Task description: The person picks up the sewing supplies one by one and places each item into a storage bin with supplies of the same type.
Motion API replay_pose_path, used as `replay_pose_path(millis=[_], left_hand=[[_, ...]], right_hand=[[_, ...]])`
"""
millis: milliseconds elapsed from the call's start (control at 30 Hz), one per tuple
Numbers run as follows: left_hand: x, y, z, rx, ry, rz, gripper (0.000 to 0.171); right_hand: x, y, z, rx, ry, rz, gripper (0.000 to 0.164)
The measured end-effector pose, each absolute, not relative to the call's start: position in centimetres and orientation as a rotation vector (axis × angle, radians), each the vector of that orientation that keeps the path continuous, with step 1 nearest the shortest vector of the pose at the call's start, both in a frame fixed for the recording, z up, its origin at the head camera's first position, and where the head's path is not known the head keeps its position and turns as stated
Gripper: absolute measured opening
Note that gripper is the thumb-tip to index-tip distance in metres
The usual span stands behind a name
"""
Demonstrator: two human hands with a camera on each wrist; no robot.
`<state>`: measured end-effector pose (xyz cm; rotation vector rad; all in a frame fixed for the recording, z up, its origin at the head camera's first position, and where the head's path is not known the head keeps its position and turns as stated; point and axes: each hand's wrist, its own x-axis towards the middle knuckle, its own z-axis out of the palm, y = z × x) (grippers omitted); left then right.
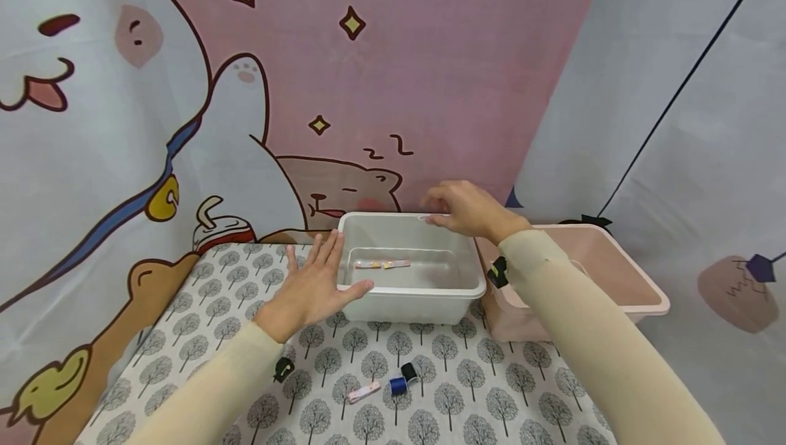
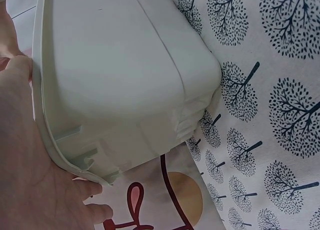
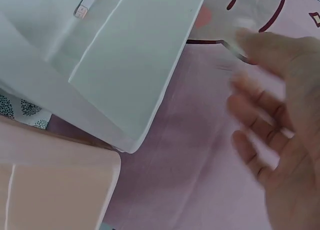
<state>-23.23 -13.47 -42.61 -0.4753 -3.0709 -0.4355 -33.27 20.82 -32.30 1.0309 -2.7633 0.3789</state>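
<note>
A white plastic bin (image 1: pixel 405 305) stands at the back of the table, with two small folded tape measures (image 1: pixel 396 264) lying on its floor. My left hand (image 1: pixel 310 295) has its fingers spread straight, touching the bin's left rim; in the left wrist view the palm lies along that rim. My right hand (image 1: pixel 460 209) is raised at the bin's back right rim, its fingers loosely bent and holding nothing. In the right wrist view that hand (image 3: pixel 285 99) appears apart from the rim, its fingers blurred.
A pink bin (image 1: pixel 614 243) stands right beside the white one, partly behind my right forearm. On the tree-print cloth (image 1: pixel 448 363) in front lie another folded tape measure (image 1: pixel 364 392), a blue thread spool (image 1: pixel 398 385) and a black thread spool (image 1: pixel 409 372). A cartoon-printed curtain (image 1: pixel 430 90) hangs behind.
</note>
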Motion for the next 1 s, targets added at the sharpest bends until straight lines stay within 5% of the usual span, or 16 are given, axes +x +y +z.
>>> replay_pose_path(millis=[167, 1000], left_hand=[[-23.2, -13.4, -42.6, -0.469, -3.075, -0.431, 0.125], [-23.4, -13.2, -42.5, -0.464, -3.071, -0.425, 0.127]], right_hand=[[-33.0, 21.1, -32.4, 0.947, -2.835, 0.306, 0.044], [-30.2, 21.2, -32.4, 1.003, -2.752, 0.291, 0.037]])
